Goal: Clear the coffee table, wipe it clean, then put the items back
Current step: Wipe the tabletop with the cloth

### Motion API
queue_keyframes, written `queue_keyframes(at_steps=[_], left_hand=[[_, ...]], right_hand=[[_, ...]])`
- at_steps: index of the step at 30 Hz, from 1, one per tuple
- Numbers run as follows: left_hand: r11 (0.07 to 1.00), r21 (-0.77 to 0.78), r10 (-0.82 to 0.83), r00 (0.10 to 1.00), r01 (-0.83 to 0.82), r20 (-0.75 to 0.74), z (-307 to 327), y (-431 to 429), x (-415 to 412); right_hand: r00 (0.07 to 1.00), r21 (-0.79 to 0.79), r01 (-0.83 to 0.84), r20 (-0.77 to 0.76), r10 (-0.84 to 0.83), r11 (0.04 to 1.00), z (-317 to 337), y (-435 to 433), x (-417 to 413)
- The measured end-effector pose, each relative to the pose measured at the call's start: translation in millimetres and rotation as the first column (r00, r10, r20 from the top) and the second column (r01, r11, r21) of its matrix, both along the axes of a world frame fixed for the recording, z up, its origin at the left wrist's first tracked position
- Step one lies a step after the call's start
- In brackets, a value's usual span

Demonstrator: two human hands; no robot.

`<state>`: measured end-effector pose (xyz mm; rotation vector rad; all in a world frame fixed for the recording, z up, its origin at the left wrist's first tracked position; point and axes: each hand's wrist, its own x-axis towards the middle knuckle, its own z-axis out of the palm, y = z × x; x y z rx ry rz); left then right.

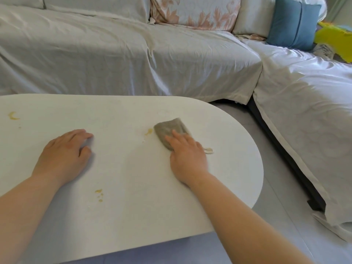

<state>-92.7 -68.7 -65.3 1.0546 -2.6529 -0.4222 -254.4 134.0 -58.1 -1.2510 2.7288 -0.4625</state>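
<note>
Under your right hand, a folded grey cloth lies pressed flat on the white coffee table, fingers spread over its near end rather than clenched around it. Just left of the cloth sits a yellow smear. Your left hand rests palm-down, holding nothing. Other yellow spots and a crescent stain mark the tabletop.

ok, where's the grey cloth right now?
In the head view, the folded grey cloth lies flat on the white oval coffee table, right of centre, under the right hand fingertips, beside a small yellow stain.
</note>
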Motion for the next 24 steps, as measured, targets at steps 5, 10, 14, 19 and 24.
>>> queue_keyframes(at_steps=[5, 10, 14, 19, 24], left_hand=[[1.0, 0.01, 0.007, 1.0, -0.007, -0.012, 2, 2, 0], [1.0, -0.008, -0.004, 1.0, 0.004, 0.002, 7, 6, 1], [1.0, -0.017, -0.003, 1.0, 0.003, 0.017, 9, 7, 1], [1.0, -0.019, -0.004, 1.0, 0.004, 0.016, 9, 7, 3], [1.0, -0.02, -0.002, 1.0, 0.002, 0.021, 10, 11, 5]], right_hand=[[0.999, -0.011, -0.037, -0.003, 0.037, 0.999, 6, 38, -20], [0.922, 0.014, 0.387, -0.015, -0.387, 0.922, 18, 86, -56], [0.898, 0.037, 0.441, 0.001, -0.441, 0.897, 15, 70, -28], [0.994, 0.012, 0.109, 0.011, -0.109, 0.994, 5, 41, 44], [0.982, 0.001, -0.139, -0.13, 0.138, 0.99, 13, 55, 75]])
